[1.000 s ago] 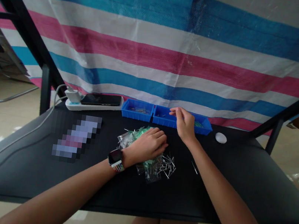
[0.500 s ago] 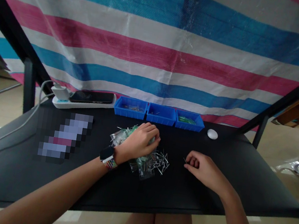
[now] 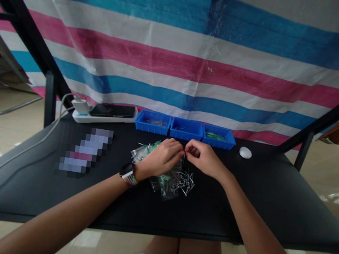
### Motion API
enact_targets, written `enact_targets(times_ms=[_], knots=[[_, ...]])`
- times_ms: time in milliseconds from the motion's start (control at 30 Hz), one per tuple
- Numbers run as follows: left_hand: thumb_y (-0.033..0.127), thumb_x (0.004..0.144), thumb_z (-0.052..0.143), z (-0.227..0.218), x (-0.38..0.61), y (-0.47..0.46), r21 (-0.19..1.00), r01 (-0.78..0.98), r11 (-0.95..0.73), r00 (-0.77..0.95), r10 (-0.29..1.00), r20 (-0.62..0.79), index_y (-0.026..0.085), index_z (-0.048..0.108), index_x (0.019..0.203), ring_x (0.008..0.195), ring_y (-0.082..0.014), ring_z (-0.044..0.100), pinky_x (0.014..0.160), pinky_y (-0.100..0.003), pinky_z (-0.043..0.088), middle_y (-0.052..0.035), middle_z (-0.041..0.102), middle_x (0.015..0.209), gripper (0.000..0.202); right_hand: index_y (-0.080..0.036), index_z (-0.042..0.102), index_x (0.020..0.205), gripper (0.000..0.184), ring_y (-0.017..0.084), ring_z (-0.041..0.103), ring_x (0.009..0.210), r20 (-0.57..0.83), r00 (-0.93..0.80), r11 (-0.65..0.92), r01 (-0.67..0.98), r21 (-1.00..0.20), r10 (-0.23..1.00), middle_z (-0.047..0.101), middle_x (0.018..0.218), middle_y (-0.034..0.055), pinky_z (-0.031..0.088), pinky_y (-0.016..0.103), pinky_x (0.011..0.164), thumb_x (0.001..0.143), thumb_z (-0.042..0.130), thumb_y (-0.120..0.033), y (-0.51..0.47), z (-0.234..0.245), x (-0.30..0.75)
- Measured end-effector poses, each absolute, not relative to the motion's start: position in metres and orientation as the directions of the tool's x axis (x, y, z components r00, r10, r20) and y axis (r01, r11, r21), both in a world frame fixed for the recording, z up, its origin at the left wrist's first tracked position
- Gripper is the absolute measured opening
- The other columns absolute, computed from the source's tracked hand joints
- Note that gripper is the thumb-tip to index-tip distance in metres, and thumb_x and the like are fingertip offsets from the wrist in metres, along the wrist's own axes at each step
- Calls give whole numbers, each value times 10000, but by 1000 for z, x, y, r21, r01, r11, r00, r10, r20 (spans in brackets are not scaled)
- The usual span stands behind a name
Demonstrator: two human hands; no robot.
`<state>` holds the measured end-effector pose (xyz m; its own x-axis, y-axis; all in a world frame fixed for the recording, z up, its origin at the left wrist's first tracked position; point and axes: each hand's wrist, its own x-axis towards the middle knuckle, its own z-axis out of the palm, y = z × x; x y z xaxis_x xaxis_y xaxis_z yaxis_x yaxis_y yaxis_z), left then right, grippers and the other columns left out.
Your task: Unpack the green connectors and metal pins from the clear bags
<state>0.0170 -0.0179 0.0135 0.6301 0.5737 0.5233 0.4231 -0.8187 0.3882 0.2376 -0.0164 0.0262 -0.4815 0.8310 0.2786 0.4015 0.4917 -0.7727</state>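
Observation:
My left hand (image 3: pixel 165 157), with a watch on its wrist, is closed over a pile of small clear plastic bags (image 3: pixel 168 191). Its fingertips appear to pinch the edge of one bag, partly hidden by the hand. Touching or almost touching them are the fingertips of my right hand (image 3: pixel 203 157), pinched on a thin, silvery, nail-like piece (image 3: pixel 184 158) that points down. Just below both hands lies a loose heap of similar thin metal pieces (image 3: pixel 186 182). Green pieces (image 3: pixel 154 145) show among the bags.
Three blue bins stand in a row behind my hands: the left bin (image 3: pixel 151 129) and middle bin (image 3: pixel 185 135) hold a few small pieces, the right bin (image 3: pixel 218 143) green ones. A white mouse (image 3: pixel 245 152), a power strip (image 3: pixel 103 119) and a phone (image 3: pixel 113 111) sit on the black table (image 3: pixel 273 202).
My right hand has moved left and up from the right side of the heap to meet my left fingertips, carrying the thin piece. My left hand has stayed over the bags.

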Motion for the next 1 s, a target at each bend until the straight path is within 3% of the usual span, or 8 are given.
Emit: enact_targets(times_ms=[133,233,333,500,733,1000], knots=[[309,1121,406,9,13,-12,503,424,-753,535,657,531,213,549,866,848,-220,557,800,-361,451,-57,611,882,308,-213,635,903,58,144,588,717,322,-466,505,347,-790,824,635,808,-15,463,278,669,886,686,-236,-1,23,227],[317,1113,451,7,11,-8,557,416,-719,480,694,537,216,573,897,858,-217,564,804,-354,451,-41,620,875,268,-217,646,981,188,150,620,710,268,-396,381,242,-892,878,670,843,-2,485,273,643,887,730,-357,3,16,229],[315,1102,492,6,10,-8,577,408,-708,450,706,547,214,607,936,884,-221,576,828,-359,455,-39,653,893,225,-208,653,883,294,145,602,652,184,-349,272,223,-936,919,674,796,11,451,261,574,940,678,-496,2,9,236],[305,1094,524,4,11,-7,570,390,-723,457,689,562,212,643,957,887,-219,586,852,-365,455,-40,686,903,204,-199,686,781,433,155,609,671,172,-346,260,225,-939,922,690,769,36,455,267,582,975,622,-581,-1,7,242],[296,1081,563,4,10,-6,571,372,-732,455,680,575,212,667,975,894,-211,601,866,-365,452,-39,711,938,171,-198,683,827,357,142,616,647,157,-335,220,158,-963,929,714,808,29,456,258,568,903,738,-542,-5,9,241],[338,1081,535,6,9,-8,635,424,-645,378,764,523,210,620,852,831,-201,583,772,-341,448,-22,631,824,276,-208,679,909,266,146,625,613,273,-221,293,61,-954,936,657,718,-14,505,287,603,862,808,-436,-7,1,234]])
